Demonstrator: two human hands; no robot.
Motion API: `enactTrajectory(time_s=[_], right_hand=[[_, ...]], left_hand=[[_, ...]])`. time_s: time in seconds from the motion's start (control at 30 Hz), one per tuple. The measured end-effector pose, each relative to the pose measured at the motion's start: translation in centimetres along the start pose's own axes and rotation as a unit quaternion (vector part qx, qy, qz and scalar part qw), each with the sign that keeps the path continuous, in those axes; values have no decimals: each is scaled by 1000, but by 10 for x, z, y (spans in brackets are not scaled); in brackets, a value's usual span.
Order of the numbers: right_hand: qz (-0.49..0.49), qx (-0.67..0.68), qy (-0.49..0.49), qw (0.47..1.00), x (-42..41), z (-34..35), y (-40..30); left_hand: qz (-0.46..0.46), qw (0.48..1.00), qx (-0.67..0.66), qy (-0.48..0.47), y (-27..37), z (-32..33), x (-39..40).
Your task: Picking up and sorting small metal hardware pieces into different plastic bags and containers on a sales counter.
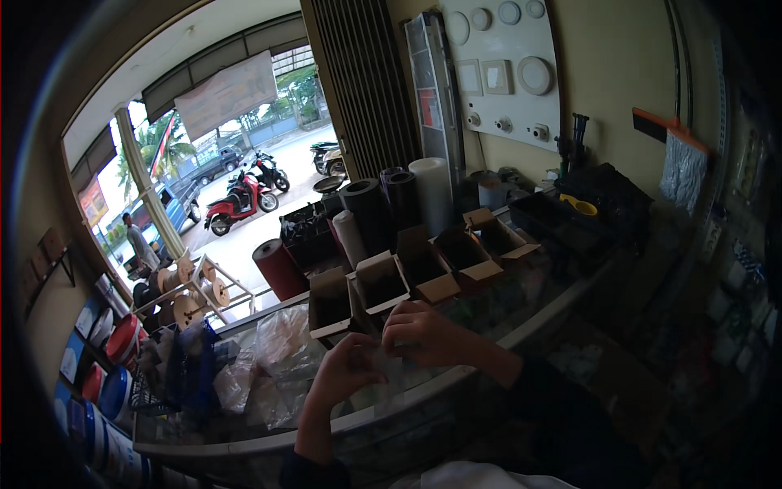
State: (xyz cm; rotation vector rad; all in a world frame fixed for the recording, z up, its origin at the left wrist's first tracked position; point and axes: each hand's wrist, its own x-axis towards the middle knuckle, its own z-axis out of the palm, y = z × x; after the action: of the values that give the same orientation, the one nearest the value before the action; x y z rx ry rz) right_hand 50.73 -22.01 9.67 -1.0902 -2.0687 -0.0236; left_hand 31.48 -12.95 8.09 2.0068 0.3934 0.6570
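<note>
Close together above the front edge of a glass-topped counter [244, 449], both hands hold a small clear plastic bag [392, 374]. My left hand [347, 371] grips it from the left with bent fingers. From the right, my right hand [421, 333] pinches its upper part. Whether anything is inside the bag cannot be made out. Just beyond the hands stand several open cardboard boxes in a row, among them a near-left box [331, 333] and a pale-rimmed box [377, 261]. Their contents are dark and hard to tell. Loose clear plastic bags [284, 339] lie left of my left hand.
A blue plastic basket [194, 379] with packets sits on the counter's left. Behind the boxes stand a red roll [280, 269], a black roll [368, 211] and a translucent roll [431, 192]. A black tray [544, 217] lies at the far right. A person [139, 241] is outside.
</note>
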Motion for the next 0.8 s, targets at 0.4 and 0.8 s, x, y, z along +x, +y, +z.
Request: enactTrajectory(time_s=[0.4, 0.8], right_hand=[[8, -101, 70, 992, -44, -34, -14], [128, -137, -75, 979, -42, -46, -49]], left_hand=[[-17, 971, -164, -175, -43, 60, 19], [82, 957, -174, -218, -5, 62, 23]])
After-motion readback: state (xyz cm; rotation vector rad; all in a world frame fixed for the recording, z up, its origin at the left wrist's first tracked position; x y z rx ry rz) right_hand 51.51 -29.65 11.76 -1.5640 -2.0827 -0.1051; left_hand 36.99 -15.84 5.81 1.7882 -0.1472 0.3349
